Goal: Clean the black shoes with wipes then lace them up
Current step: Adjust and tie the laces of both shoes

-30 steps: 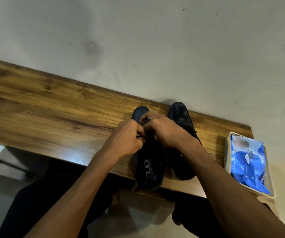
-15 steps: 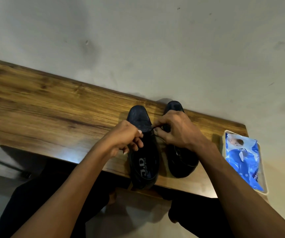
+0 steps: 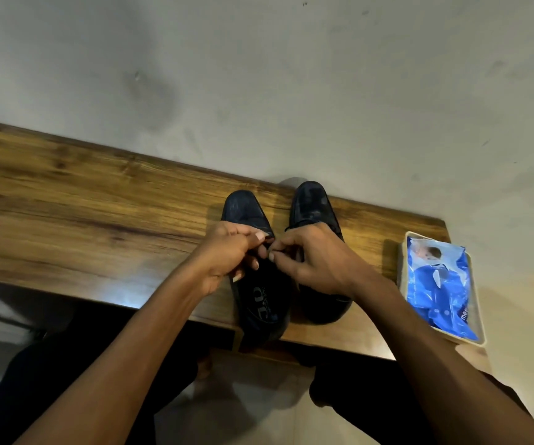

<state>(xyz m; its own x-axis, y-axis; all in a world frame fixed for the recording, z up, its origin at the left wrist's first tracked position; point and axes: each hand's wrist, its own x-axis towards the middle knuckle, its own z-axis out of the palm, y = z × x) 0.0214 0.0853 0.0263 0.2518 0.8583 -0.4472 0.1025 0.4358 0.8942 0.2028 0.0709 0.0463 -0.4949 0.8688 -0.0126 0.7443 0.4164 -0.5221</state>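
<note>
Two black shoes stand side by side on the wooden shelf (image 3: 82,213), toes towards the wall. The left shoe (image 3: 260,303) shows a printed insole; its heel hangs over the front edge. The right shoe (image 3: 310,203) is partly covered by my right hand (image 3: 317,261). My left hand (image 3: 227,255) and my right hand meet over the left shoe's throat, fingertips pinching a thin black lace (image 3: 270,241) between them. The lace is mostly hidden by my fingers.
A blue pack of wipes (image 3: 439,284) lies in a pale tray (image 3: 402,268) at the shelf's right end. A plain wall rises right behind the shoes. My dark-trousered legs and the floor are below the shelf's front edge.
My hands had drawn apart with the lace stretched between them; now they have come back together over the left shoe. The view has shifted slightly.
</note>
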